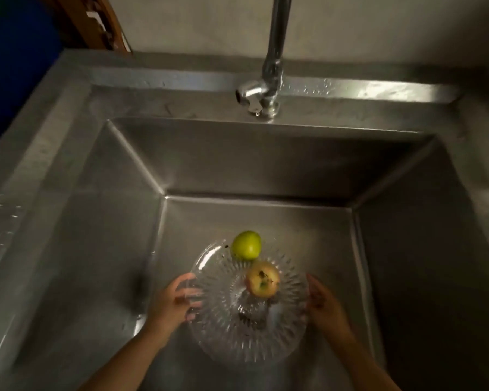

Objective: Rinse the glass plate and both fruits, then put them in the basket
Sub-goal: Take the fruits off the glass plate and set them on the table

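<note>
Two hands' grip (178, 301) flanking plate (223, 342)

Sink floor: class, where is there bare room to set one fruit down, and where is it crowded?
Free: the sink floor behind the green apple, toward the faucet. Crowded: the near floor, where the glass plate lies between left hand and right hand.

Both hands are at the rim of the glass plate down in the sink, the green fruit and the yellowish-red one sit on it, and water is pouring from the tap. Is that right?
Not quite. The head view shows the tap not running, with only a drop hanging from it. The rest holds: both hands, left and right, are at the rim of the glass plate in the sink, carrying the green fruit and yellowish-red fruit.
</note>
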Tool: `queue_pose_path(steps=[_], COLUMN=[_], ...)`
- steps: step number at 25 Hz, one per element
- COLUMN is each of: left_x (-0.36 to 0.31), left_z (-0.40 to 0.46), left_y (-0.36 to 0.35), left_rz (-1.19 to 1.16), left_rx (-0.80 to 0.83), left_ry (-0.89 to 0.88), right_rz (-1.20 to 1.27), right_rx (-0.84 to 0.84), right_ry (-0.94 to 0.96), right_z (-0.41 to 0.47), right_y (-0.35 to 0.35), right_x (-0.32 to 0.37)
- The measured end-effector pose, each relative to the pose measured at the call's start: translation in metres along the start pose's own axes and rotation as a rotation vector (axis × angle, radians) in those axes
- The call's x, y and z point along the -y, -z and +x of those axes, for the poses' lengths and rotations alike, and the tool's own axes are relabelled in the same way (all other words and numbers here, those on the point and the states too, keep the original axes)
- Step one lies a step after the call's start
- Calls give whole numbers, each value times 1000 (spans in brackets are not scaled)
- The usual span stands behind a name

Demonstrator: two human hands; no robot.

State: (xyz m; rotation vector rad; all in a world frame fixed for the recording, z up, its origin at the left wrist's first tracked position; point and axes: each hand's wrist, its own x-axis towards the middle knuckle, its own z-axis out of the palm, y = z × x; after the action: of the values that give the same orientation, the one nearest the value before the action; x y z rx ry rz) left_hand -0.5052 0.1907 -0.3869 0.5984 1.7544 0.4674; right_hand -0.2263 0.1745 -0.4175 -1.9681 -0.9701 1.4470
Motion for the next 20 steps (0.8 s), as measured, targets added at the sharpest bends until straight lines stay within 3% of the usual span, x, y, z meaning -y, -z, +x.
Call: queue_pose_path(steps=[5, 15, 18, 20], left_x=[25, 35, 9, -16], left_z=[25, 30, 36, 41], left_y=[-2, 1, 1, -8], left_rz=[41, 261, 370, 342], left_rx=[25, -32, -133, -125], left_ry=[-39, -107, -243, -323], right_rz=[-2, -121, -311, -401], right_rx=[-56, -38, -154, -123], right_ry=[-19, 16, 192, 353], right_z=[14, 8, 6, 1], right_y=[-15, -11, -12, -21], right_x=[-30, -23, -17, -12])
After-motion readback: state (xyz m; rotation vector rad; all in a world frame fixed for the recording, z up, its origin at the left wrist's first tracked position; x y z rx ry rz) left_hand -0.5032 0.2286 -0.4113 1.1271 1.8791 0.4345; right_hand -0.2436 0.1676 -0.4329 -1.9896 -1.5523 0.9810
